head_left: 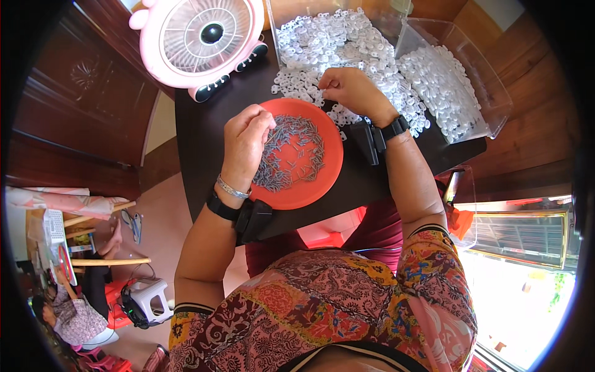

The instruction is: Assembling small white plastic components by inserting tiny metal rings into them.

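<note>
Seen from above: a small dark table [204, 133] in a wood-panelled room, dark carved door panels to the left, bright daylight through a window at lower right, another person seated low on the floor at far left beside cluttered stools. On the table's far left corner, a pink round desk fan [198, 37], face tilted up toward the camera. In the middle, just ahead of the torso in a patterned floral shirt, a round orange plate [328, 167] strewn with small grey metal pins [291, 155], lying flat and crisscrossed, long axes pointing every which way, no common heading. Beyond the plate, a spread of small white plastic pieces [310, 80] spilling across the tabletop from a clear plastic bin [384, 18], and to the right a second clear bin [477, 74] heaped with more of the same white pieces, its long side running away toward the upper left. Left hand [245, 139] hovering over the left half of the plate, fingers curled in and bunched toward the thumb; whether pins are pinched inside cannot be told. Right hand [353, 90] resting at the near edge of the white pile, just beyond the plate's far rim, fingertips drawn together down among the pieces, grip hidden under the knuckles. Black wristband devices on both wrists, a silver bangle on the left.
</note>
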`<state>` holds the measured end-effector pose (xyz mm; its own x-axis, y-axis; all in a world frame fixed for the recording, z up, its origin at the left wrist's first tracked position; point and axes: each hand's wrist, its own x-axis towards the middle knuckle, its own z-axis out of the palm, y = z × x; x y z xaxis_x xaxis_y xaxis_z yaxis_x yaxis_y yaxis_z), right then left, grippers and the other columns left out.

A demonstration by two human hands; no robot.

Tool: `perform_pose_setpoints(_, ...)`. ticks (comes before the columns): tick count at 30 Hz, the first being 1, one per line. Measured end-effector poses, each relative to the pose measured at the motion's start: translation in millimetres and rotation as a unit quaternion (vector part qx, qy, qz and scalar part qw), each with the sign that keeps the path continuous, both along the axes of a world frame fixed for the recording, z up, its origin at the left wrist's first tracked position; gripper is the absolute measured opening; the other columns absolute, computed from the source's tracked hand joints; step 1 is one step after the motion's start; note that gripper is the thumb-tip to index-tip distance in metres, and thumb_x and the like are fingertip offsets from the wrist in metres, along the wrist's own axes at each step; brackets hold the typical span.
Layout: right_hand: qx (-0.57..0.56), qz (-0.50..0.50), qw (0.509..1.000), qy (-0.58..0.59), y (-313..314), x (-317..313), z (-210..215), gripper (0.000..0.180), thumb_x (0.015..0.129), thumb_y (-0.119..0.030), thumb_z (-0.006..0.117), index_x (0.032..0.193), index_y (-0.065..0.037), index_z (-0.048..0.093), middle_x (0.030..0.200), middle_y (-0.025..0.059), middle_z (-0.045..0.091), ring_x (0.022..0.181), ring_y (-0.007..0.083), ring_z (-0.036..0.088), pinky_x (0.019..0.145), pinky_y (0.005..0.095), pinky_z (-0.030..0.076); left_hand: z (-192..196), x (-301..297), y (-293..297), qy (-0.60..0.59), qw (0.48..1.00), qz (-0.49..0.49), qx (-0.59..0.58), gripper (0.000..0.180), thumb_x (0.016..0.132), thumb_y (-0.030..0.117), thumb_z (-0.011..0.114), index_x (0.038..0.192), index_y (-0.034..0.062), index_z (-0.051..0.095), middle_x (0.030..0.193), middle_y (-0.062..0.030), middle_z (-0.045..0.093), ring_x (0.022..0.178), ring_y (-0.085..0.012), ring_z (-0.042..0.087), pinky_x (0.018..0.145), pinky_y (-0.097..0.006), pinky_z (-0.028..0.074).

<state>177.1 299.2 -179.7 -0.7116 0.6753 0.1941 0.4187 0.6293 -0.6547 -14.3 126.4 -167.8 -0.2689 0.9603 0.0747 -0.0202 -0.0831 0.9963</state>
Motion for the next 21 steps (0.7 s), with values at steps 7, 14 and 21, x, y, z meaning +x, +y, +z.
perform_pose_setpoints(7, -0.3, 0.125, 0.932, 0.164, -29, -12, 25, 0.014, 0.085, -0.004, 0.064, 0.099, -0.001, 0.063, 0.087, 0.0008, 0.065, 0.08, 0.0056, 0.059, 0.072, 0.019, 0.047, -2, 2, 0, 0.051, 0.998, -0.036, -0.008, 0.016, 0.089, 0.014, 0.054, 0.08, 0.0018, 0.059, 0.061, 0.003, 0.048, 0.055, -0.0034, 0.043, 0.05, -0.02, 0.035)
perform_pose_setpoints(14, -0.289, 0.179, 0.922, 0.184, -52, -30, 17, 0.014, 0.083, -0.003, 0.066, 0.096, 0.001, 0.063, 0.087, 0.0035, 0.065, 0.082, 0.0092, 0.06, 0.077, 0.0238, 0.05, -5, 6, 0, 0.056, 0.994, -0.086, -0.047, 0.017, 0.092, 0.016, 0.051, 0.083, 0.0023, 0.054, 0.065, 0.0012, 0.05, 0.057, -0.0056, 0.047, 0.051, -0.022, 0.038)
perform_pose_setpoints(21, -0.229, 0.176, 0.936, 0.2, -61, -36, 18, 0.011, 0.083, -0.003, 0.067, 0.093, 0.0, 0.064, 0.083, 0.0034, 0.066, 0.079, 0.0086, 0.06, 0.074, 0.024, 0.05, -5, 1, 2, 0.071, 0.996, -0.061, -0.003, 0.02, 0.091, 0.02, 0.049, 0.083, 0.0037, 0.056, 0.062, 0.0026, 0.05, 0.051, -0.0035, 0.044, 0.045, -0.017, 0.033)
